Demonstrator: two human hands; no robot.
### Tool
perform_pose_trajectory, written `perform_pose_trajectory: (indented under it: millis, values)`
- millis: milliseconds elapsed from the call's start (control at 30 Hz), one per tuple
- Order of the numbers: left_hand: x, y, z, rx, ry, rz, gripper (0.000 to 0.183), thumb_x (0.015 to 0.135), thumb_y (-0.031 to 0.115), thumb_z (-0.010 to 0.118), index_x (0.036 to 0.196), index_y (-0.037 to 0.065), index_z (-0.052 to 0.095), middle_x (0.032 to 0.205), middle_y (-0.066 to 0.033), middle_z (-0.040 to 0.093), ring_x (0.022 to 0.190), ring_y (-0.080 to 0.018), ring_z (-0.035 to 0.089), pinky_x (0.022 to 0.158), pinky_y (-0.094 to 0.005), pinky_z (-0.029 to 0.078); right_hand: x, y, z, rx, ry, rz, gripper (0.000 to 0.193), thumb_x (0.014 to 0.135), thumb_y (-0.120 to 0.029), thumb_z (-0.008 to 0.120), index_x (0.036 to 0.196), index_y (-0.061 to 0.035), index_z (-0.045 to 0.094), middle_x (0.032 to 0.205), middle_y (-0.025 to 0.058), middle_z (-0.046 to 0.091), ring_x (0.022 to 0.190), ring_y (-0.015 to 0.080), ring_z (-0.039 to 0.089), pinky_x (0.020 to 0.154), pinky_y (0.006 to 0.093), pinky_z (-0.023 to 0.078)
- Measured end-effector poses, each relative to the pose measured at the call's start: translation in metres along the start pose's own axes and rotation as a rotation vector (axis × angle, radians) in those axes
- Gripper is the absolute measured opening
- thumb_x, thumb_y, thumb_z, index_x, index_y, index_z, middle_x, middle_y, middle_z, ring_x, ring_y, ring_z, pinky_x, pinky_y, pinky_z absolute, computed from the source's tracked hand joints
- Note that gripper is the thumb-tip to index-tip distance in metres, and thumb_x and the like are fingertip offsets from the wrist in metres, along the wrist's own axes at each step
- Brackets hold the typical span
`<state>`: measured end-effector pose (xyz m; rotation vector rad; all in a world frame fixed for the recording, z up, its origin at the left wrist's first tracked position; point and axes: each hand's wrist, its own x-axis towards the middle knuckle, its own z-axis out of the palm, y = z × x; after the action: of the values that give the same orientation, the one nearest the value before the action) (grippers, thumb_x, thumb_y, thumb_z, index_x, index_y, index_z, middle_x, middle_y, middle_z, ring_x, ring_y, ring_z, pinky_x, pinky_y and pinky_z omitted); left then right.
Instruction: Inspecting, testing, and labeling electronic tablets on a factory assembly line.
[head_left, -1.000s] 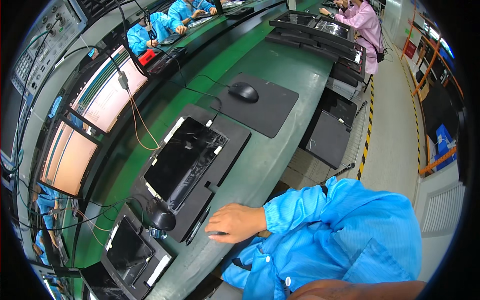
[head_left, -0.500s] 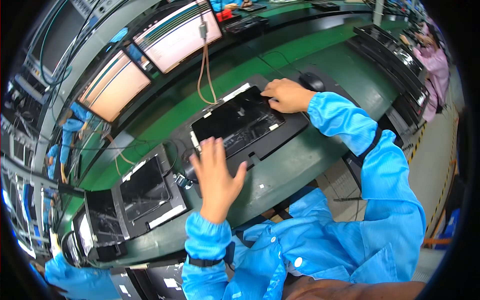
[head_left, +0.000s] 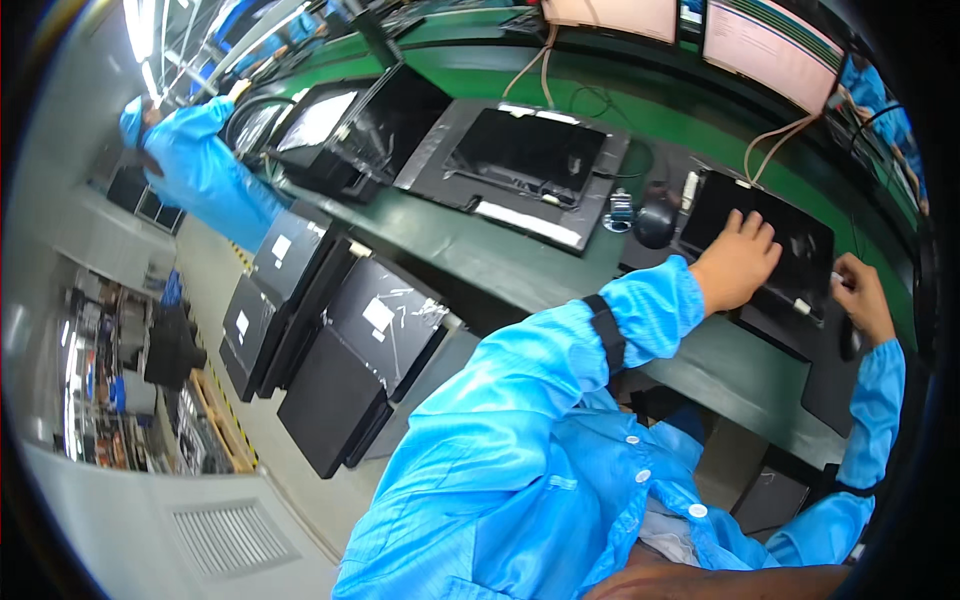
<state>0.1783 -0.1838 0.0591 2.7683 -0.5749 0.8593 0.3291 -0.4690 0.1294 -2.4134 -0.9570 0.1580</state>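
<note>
A black display panel (head_left: 715, 205) with small white tabs along its edges lies on a dark mat on the green bench, at the right of the view. My left hand (head_left: 735, 265) rests over its near left part, palm down, fingers stretched out. At the panel's right edge, my right hand (head_left: 862, 300) is bent in a pinch; a bit of white shows at the fingertips, too small to name. Left of the panel sits a black computer mouse (head_left: 655, 215), beside a small silvery connector piece (head_left: 619, 210).
Another dark panel (head_left: 530, 155) lies on a grey board farther left, past it a tilted black screen (head_left: 395, 120). Stacked dark panels (head_left: 370, 345) stand below the bench's front edge. Monitors (head_left: 770, 50) with hanging cables line the back. A person in blue (head_left: 205, 165) works at far left.
My view has swung left, so the bench and panel now appear farther right. My left hand has come down onto the panel. The right hand's fingers have drawn into a pinch at its edge.
</note>
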Motion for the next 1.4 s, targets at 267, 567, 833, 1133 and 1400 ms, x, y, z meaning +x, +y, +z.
perform_pose_trajectory:
  millis: [267,567,833,1133,1400]
  values:
    - [-0.082,0.0,-0.149,-0.384,0.568,-0.158,0.033,0.075,-0.002,0.068,0.108,0.002,0.068,0.099,-0.014,0.073,0.086,-0.0343,0.071,0.073,-0.0396,0.057,-0.015,-0.066,-0.024,-0.499,0.353,-0.516,0.063,0.099,-0.027,0.063,0.155,-0.0057,0.044,0.161,0.0155,0.041,0.15,0.0294,0.036,0.123,0.0392,0.026]
    - [-0.482,0.054,-0.368,-0.982,1.25,-1.57,0.041,0.1,0.015,0.065,0.137,-0.002,0.057,0.13,-0.0134,0.067,0.117,-0.0267,0.067,0.103,-0.0408,0.053,-0.035,-0.138,0.143,-0.05,0.069,-0.434,0.047,0.091,-0.01,0.071,0.136,-0.003,0.06,0.151,0.0162,0.05,0.143,0.0349,0.046,0.119,0.0423,0.033]
    - [-0.686,0.079,-0.351,-0.723,1.283,-2.018,0.037,0.098,0.014,0.067,0.132,0.0,0.06,0.121,-0.0168,0.069,0.106,-0.0304,0.068,0.095,-0.0438,0.056,-0.024,-0.149,0.146,-0.111,0.15,-0.5,0.04,0.092,-0.011,0.071,0.131,-0.0037,0.065,0.144,0.0165,0.058,0.137,0.0358,0.052,0.116,0.0439,0.038]
    - [-0.394,0.014,-0.263,0.306,0.499,-1.039,0.024,0.094,0.008,0.074,0.112,-0.007,0.068,0.094,-0.019,0.071,0.088,-0.0321,0.068,0.085,-0.041,0.056,-0.081,0.041,0.059,-0.439,0.925,0.16,0.048,0.088,-0.03,0.075,0.127,-0.0047,0.062,0.135,0.0186,0.059,0.128,0.037,0.055,0.111,0.0468,0.041]
    - [-0.149,0.05,-0.089,-0.694,-0.116,-0.208,0.019,0.084,0.006,0.08,0.102,0.003,0.075,0.08,-0.0114,0.069,0.063,-0.0212,0.064,0.057,-0.0326,0.05,-0.089,0.084,0.069,-0.432,0.852,0.299,0.057,0.09,-0.037,0.071,0.139,-0.009,0.058,0.144,0.0199,0.05,0.133,0.0393,0.05,0.113,0.0479,0.04]
